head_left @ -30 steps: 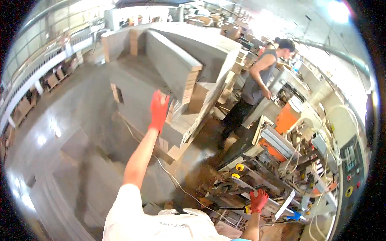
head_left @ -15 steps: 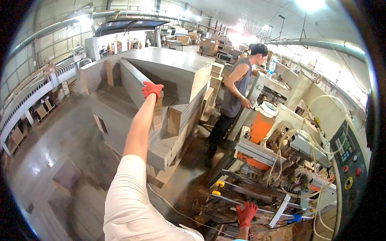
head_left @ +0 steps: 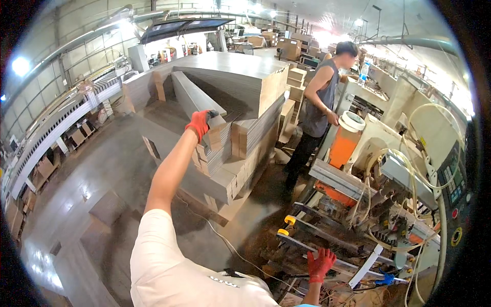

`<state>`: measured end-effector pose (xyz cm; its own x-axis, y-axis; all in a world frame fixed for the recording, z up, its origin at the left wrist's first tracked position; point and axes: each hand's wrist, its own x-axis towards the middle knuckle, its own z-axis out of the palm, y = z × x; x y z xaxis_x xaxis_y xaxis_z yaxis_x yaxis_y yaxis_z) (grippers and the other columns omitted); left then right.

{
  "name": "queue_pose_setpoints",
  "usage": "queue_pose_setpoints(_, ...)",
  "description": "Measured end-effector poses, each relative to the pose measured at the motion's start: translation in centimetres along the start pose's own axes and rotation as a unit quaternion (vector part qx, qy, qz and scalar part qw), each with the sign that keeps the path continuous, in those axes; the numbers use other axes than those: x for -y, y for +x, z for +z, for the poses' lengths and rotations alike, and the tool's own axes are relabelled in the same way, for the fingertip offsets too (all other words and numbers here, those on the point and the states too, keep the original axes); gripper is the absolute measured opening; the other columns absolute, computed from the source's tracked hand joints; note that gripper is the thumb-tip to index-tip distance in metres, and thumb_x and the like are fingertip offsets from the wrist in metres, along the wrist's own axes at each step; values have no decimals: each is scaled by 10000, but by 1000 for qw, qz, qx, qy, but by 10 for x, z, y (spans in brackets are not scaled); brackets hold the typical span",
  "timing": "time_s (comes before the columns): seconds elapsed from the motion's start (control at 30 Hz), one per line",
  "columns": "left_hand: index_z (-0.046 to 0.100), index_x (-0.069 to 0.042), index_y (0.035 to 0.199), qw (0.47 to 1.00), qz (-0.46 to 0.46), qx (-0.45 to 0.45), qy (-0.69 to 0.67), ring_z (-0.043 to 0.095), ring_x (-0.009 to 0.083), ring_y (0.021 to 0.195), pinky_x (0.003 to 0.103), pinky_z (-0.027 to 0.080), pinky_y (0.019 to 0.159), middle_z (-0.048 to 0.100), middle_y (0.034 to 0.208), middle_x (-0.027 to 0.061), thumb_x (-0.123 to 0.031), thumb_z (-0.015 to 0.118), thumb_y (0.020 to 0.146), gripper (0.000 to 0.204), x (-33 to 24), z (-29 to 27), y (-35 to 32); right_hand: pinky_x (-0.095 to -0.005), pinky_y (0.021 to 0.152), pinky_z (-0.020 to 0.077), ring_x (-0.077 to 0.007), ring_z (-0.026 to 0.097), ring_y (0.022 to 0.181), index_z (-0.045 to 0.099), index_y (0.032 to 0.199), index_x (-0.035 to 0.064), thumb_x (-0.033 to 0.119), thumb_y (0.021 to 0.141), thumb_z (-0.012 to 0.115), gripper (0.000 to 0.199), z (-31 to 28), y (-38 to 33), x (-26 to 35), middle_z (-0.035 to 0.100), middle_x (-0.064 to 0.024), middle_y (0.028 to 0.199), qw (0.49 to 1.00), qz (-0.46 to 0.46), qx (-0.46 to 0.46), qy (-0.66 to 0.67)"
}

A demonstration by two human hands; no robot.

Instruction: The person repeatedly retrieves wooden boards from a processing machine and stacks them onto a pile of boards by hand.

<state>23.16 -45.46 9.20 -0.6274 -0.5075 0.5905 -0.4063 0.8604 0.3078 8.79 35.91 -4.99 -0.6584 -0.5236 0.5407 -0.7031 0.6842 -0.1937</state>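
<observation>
Lying at the curled left hand, grey panel, grip unclear; right hand spread

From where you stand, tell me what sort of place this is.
Probably a woodworking factory floor: stacked grey-faced panels, a push-button control panel and a co-worker standing beside machinery.

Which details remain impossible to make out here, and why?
In the head view:
Left grip: exact contact with the narrow grey boards, hidden behind the grip.
Right grip: palm side, turned away from the camera.
Right forearm: cut off by the lower edge.
Control panel: markings, too small and blurred.
</observation>
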Motion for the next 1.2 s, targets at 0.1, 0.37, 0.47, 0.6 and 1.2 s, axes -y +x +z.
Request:
queue_pose_setpoints(0.1, 615, -193, 1224, 969, 124, 52, 209, 683, 216, 998, 303, 532, 795, 695, 1127, 70, -139, 669, 806, 425, -179, 64, 39, -508, 965, 361, -360, 521, 998, 598, 901, 59, 381, 678, 793, 438, -33, -52, -2, 574, -133, 975, 990, 122, 22, -71)
queue_pose_setpoints(0.37, 588, 1, 1187, 825, 22, 38, -563, 629, 259, 1070, 392, 500, 968, 642, 1176, 145, 26, 600, 846, 342, -283, -80, -95, -528, 997, 345, -369, 518, 1044, 606, 920, 77, 365, 695, 785, 407, -16, -34, -4, 578, -137, 1015, 995, 97, 25, -22)
queue_pose_setpoints(0.47, 577, 19, 1198, 521, -199, 74, -826, 612, 272, 1095, 427, 504, 968, 608, 1222, 168, -255, 557, 893, 411, -340, -107, -142, -535, 998, 344, -376, 515, 1056, 605, 932, 70, 363, 718, 776, 402, -15, -26, -8, 577, -146, 1036, 996, 69, 55, -14)
queue_pose_setpoints(0.6, 575, 38, 1200, 534, -219, 31, -816, 619, 296, 1062, 436, 511, 932, 622, 1198, 161, -322, 558, 871, 488, -317, -82, -126, -546, 1017, 337, -401, 514, 1074, 621, 970, 50, 358, 733, 762, 413, -23, -27, -5, 597, -163, 1075, 997, 79, 22, 1)
queue_pose_setpoints(1.2, 522, -11, 1282, 877, -42, 91, -470, 562, 189, 1010, 328, 441, 902, 582, 1112, 54, 13, 723, 724, 593, -282, 24, -266, -470, 971, 404, -326, 516, 1096, 570, 1171, 135, 320, 743, 750, 500, -114, -85, -59, 529, -158, 1191, 883, 351, -187, -251)
